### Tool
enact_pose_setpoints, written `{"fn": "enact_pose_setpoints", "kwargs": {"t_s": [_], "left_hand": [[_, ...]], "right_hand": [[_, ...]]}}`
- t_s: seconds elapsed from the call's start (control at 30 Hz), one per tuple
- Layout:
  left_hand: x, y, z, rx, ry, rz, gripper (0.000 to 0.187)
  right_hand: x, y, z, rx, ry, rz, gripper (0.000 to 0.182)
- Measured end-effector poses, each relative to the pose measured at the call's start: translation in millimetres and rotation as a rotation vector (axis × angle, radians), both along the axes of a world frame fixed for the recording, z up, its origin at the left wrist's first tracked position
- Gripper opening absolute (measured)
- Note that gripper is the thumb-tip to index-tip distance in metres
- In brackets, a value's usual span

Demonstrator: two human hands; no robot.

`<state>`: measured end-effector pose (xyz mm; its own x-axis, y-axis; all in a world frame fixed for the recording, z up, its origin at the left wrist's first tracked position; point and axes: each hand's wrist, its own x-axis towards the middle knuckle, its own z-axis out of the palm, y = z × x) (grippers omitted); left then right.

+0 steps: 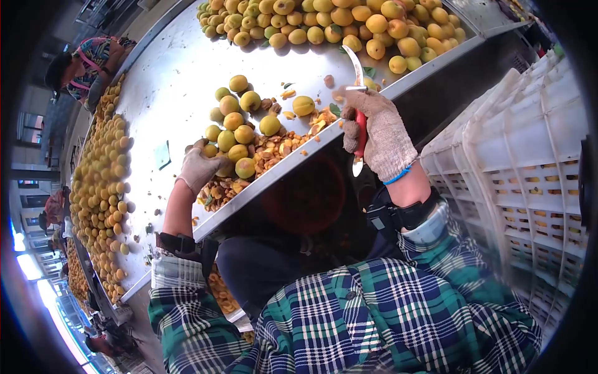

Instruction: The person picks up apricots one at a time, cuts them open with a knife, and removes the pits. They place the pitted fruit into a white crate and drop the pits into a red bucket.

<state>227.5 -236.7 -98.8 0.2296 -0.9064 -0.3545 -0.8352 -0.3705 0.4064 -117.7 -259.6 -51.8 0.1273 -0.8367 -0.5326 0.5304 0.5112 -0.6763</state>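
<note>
My left hand (200, 166), in a pale glove, reaches over the metal table at the left side of a small group of yellow-green fruits (227, 140). Its fingertips are beside or on one fruit; whether they grip it cannot be made out. My right hand (381, 128), in a soiled knitted glove, is closed around the red handle of a curved knife (355, 62), blade pointing up, above the table's front edge. Cut fruit pieces and pits (274, 149) lie along that edge between my hands.
A large fruit pile (336, 22) covers the table's far side, another (99, 187) its left. White plastic crates (517, 168) stand at the right. A red basin (305, 193) sits below the table edge. A co-worker (90, 68) is at the upper left, with other people beyond.
</note>
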Motion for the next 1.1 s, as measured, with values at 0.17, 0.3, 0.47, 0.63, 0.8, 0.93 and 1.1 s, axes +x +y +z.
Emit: {"fn": "enact_pose_setpoints", "kwargs": {"t_s": [0.17, 0.3, 0.47, 0.63, 0.8, 0.93, 1.1], "left_hand": [[-21.2, -6.2, -12.7, -0.095, -0.145, 0.105, 0.065], [-19.2, -9.1, -11.7, -0.019, -0.074, 0.191, 0.066], [-15.0, -7.7, -25.3, -0.032, -0.112, 0.250, 0.066], [-21.0, -5.9, -6.5, 0.046, 0.286, 0.396, 0.060], [-6.4, 10.1, 8.6, 0.120, 0.668, 0.464, 0.060], [-8.2, -0.1, -8.0, 0.132, 0.129, 0.234, 0.058], [-1.8, -1.7, -26.5, 0.032, 0.126, 0.174, 0.052]], "right_hand": [[1.1, 1.4, -1.1, -0.014, 0.000, 0.001, 0.019], [2.2, 2.7, -2.1, -0.021, 0.021, 0.006, 0.021], [4.6, 3.1, -3.2, -0.034, 0.011, 0.017, 0.022], [0.3, 1.3, -1.9, -0.055, -0.018, 0.044, 0.024], [-5.0, 1.2, 1.6, -0.041, -0.008, 0.019, 0.023], [-0.6, 0.5, 5.8, -0.028, 0.011, 0.029, 0.012], [-2.9, -2.4, 5.9, 0.017, -0.035, 0.031, 0.013]]}}
